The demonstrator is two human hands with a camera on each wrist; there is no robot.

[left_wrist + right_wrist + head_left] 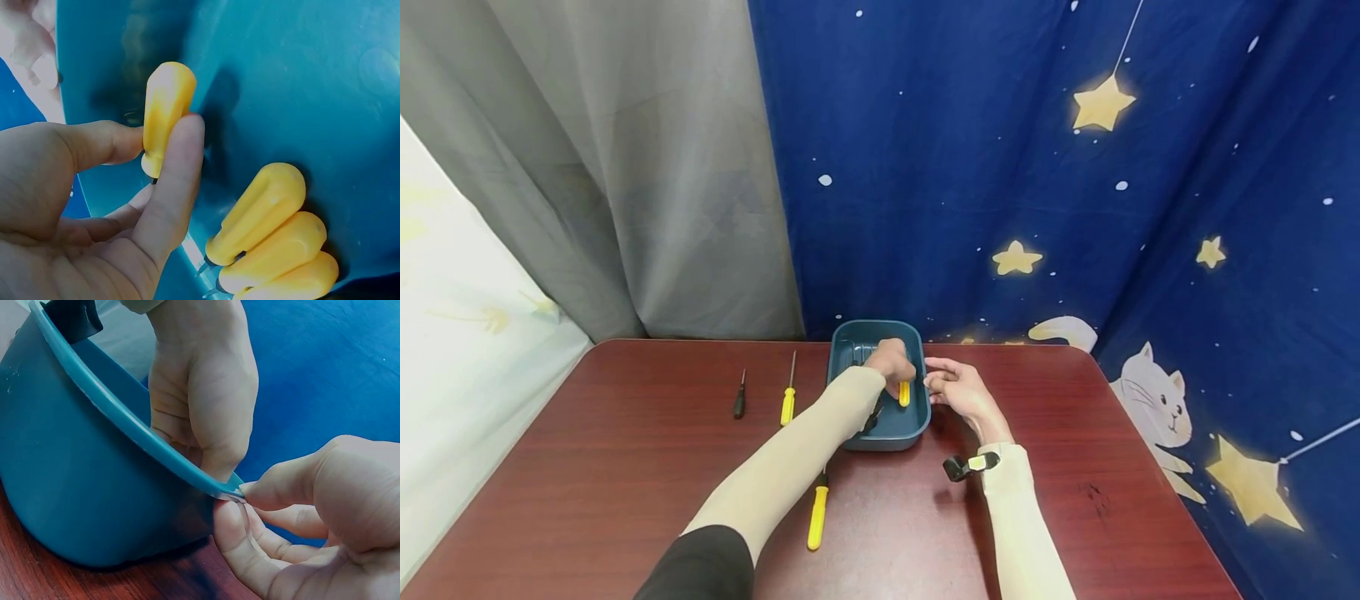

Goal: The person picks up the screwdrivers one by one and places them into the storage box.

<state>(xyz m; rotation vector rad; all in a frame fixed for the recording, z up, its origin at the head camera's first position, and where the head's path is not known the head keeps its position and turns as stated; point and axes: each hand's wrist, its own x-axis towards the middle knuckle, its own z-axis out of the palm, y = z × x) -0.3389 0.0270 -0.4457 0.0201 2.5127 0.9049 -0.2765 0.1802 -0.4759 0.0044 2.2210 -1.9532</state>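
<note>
A teal plastic bin [883, 443] stands near the table's far edge. Reaching inside it, my left hand [891, 362] pinches the yellow handle of a screwdriver [169, 100] between thumb and fingers; its shaft is mostly hidden behind the hand. Beside it in the left wrist view, 3 more yellow-handled screwdrivers [275, 250] lie together on the bin floor. My right hand [312, 512] pinches the bin's rim [144, 440] at its right side with thumb and fingertips.
On the table left of the bin lie a small dark-handled screwdriver [740, 402] and a yellow-handled screwdriver [787, 404]. Another yellow-handled screwdriver [817, 517] lies in front, partly under the left forearm. Curtains [925, 167] hang behind the brown table [647, 467].
</note>
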